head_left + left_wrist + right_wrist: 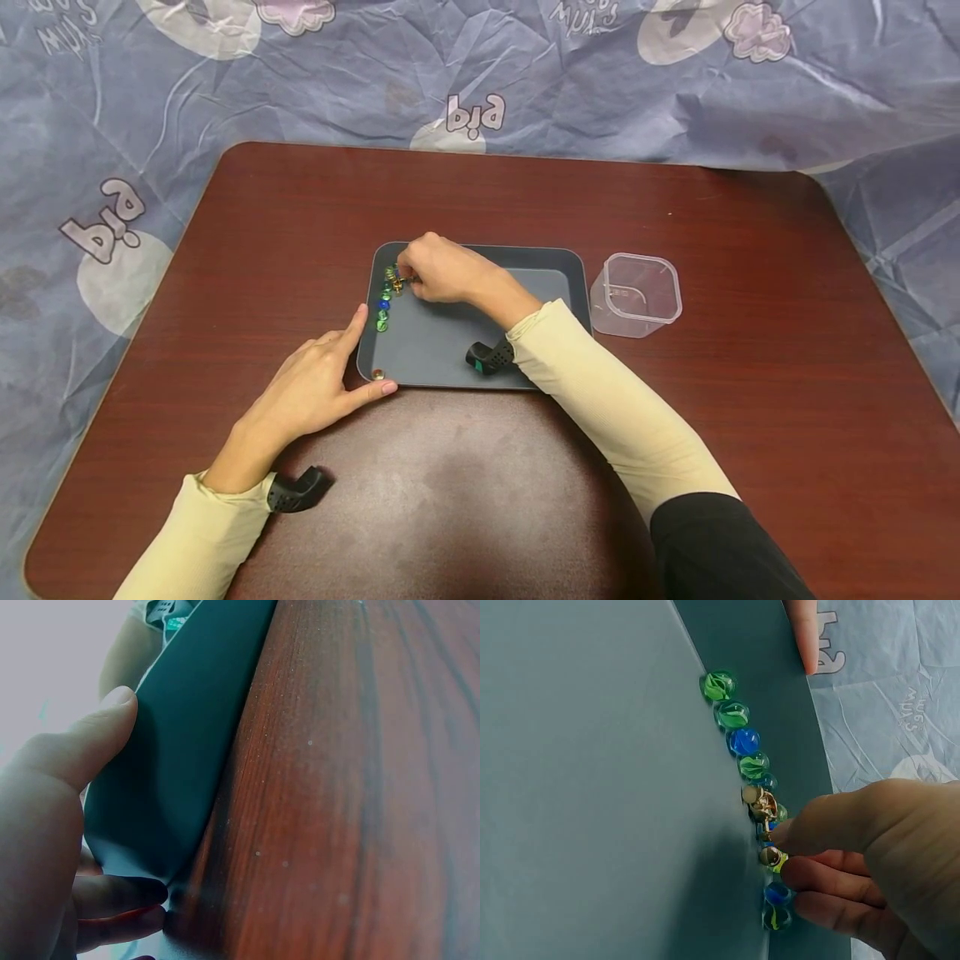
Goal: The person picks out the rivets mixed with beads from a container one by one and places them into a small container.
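Note:
A dark grey tray (465, 337) lies on the table. Along its left wall runs a row of green and blue glass marbles (733, 715), with a small gold-coloured trinket (759, 801) among them. My right hand (450, 271) reaches over the tray's far left part, thumb and fingertips pinching at the trinket; its forefinger is mostly hidden behind the thumb. My left hand (311, 383) rests against the near left corner, thumb along the front rim and forefinger straight at the left rim. A small brownish round piece (378, 374) sits inside that corner, close to the left thumb.
A clear plastic container (637, 296) stands just right of the tray, its open top facing up. The dark red wooden table (750, 350) extends around both. A patterned blue-grey cloth (525, 75) hangs behind and beside the table.

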### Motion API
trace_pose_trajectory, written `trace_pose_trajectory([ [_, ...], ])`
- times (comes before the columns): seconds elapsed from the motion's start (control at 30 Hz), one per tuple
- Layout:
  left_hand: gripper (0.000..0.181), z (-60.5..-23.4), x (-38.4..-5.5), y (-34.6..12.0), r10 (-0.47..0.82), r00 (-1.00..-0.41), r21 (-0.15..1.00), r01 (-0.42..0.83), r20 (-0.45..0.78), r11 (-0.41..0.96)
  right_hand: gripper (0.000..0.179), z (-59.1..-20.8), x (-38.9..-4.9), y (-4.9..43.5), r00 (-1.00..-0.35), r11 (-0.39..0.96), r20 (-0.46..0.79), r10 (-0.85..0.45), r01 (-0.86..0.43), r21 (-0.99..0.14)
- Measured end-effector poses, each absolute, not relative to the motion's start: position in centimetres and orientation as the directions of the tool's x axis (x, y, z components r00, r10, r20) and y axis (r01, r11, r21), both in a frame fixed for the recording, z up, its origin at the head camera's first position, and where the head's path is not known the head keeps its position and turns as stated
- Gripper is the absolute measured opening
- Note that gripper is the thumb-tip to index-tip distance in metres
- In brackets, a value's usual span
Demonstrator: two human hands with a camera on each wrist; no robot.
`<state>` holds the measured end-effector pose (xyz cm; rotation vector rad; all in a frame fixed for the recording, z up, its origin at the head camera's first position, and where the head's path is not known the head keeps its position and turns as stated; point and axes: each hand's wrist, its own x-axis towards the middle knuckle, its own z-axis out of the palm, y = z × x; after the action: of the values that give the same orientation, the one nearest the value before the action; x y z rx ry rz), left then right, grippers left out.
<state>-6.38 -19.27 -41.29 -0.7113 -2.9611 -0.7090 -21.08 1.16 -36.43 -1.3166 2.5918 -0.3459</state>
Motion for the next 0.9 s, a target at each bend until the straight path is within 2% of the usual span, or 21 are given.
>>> trace_pose_trajectory([
  [0.9, 0.104, -41.4, -6.3, -19.2, 0.43, -0.892, 0.424, 0.445, 0.138, 0.789, 0.018, -35.5, -20.3, 2.9, -0.583, 0.563, -0.033, -0.812, -0.765, -0.312],
])
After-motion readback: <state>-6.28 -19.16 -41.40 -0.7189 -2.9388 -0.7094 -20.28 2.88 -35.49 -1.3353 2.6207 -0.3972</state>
